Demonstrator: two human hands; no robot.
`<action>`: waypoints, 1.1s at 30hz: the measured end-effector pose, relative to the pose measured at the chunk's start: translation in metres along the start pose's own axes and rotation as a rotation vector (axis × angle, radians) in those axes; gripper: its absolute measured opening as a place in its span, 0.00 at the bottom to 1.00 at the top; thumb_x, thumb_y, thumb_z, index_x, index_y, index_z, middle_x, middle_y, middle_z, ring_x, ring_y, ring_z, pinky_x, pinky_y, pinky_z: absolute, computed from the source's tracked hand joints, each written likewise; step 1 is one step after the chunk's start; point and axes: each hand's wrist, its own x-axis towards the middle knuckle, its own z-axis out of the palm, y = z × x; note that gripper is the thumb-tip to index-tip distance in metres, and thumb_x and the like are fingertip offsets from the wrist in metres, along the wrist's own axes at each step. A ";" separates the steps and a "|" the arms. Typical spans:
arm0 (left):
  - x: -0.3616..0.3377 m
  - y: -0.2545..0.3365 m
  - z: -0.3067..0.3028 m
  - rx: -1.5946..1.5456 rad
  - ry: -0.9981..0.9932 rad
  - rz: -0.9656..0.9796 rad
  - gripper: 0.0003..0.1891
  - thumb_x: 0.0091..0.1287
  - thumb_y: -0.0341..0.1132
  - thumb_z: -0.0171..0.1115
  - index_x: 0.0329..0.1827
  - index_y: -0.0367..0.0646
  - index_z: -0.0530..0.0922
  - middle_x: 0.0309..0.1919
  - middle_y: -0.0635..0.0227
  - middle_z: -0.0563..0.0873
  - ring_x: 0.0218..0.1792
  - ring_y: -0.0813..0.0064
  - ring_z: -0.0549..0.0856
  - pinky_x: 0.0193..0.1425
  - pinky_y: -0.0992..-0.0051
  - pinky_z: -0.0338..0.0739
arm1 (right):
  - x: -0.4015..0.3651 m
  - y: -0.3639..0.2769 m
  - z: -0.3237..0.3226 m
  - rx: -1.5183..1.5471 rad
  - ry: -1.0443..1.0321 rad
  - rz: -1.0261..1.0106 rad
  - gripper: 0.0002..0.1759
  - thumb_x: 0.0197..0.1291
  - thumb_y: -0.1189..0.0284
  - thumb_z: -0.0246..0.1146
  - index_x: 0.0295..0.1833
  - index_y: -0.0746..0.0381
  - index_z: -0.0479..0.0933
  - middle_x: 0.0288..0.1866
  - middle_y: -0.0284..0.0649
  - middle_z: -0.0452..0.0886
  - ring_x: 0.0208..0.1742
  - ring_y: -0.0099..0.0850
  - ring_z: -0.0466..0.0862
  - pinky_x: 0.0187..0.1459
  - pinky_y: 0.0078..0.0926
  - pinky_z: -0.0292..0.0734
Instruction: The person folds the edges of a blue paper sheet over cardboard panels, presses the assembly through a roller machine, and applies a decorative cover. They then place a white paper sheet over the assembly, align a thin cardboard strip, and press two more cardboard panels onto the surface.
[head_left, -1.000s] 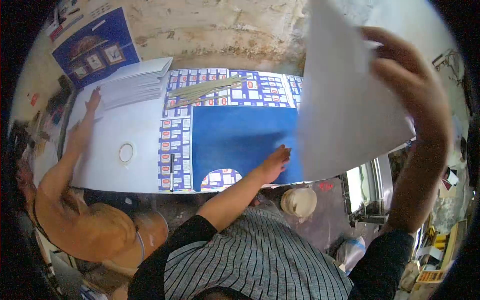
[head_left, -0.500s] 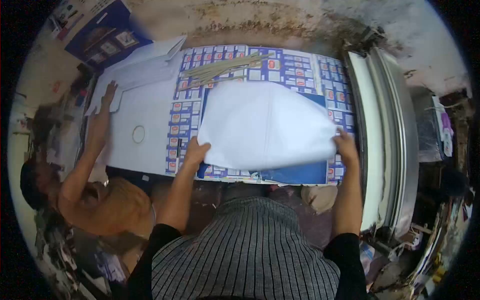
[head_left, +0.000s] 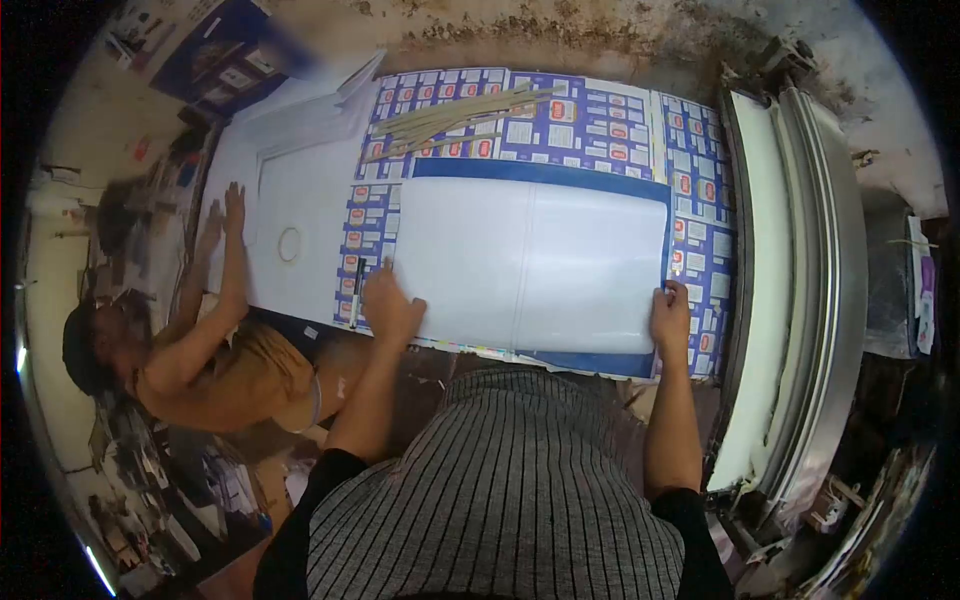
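A large white sheet (head_left: 470,265) with a crease down its middle lies over a dark blue panel (head_left: 540,175), whose top and right edges show around it. At the sheet's left edge is my left hand (head_left: 392,308), fingers along the edge and thumb resting near its lower left corner. My right hand (head_left: 672,318) grips the right edge low down, fingers curled at the border. A slight bulge runs along the sheet's lower side.
Thin tan strips (head_left: 450,120) lie at the back on the blue printed table covering (head_left: 620,130). A pen (head_left: 357,290) is left of my left hand. On the left, a co-worker (head_left: 230,370) has both hands near white sheets with a ring (head_left: 289,244). A metal-edged machine (head_left: 800,290) stands right.
The white sheet has come down from a raised, billowing shape to lie nearly flat on the blue panel. My hands have lowered with it. The co-worker's second hand now shows.
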 end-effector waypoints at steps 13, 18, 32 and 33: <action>0.093 0.150 0.025 0.242 -0.392 0.850 0.53 0.43 0.57 0.74 0.77 0.51 0.65 0.75 0.52 0.63 0.78 0.51 0.57 0.77 0.37 0.43 | -0.060 -0.016 -0.040 0.203 -0.354 0.339 0.39 0.56 0.69 0.71 0.70 0.68 0.62 0.46 0.46 0.83 0.38 0.30 0.82 0.36 0.28 0.78; 0.095 0.154 0.025 0.324 -0.415 0.837 0.57 0.41 0.60 0.75 0.78 0.52 0.62 0.77 0.51 0.61 0.79 0.51 0.54 0.78 0.37 0.43 | -0.080 0.001 -0.031 0.043 -0.357 0.256 0.48 0.49 0.72 0.71 0.75 0.66 0.55 0.52 0.57 0.83 0.48 0.41 0.86 0.45 0.35 0.82; 0.158 0.126 0.030 0.027 -0.276 0.788 0.42 0.60 0.63 0.64 0.71 0.44 0.72 0.70 0.51 0.67 0.75 0.52 0.59 0.77 0.47 0.47 | -0.106 -0.019 -0.002 -0.740 -0.133 -0.409 0.18 0.43 0.73 0.71 0.45 0.56 0.83 0.49 0.41 0.79 0.52 0.45 0.77 0.54 0.44 0.72; 0.178 0.125 0.031 0.110 -0.106 0.752 0.36 0.65 0.61 0.60 0.67 0.42 0.77 0.66 0.51 0.70 0.73 0.53 0.62 0.74 0.46 0.53 | -0.106 -0.021 -0.002 -0.776 -0.136 -0.399 0.18 0.43 0.73 0.71 0.44 0.56 0.82 0.49 0.41 0.79 0.52 0.44 0.77 0.53 0.44 0.72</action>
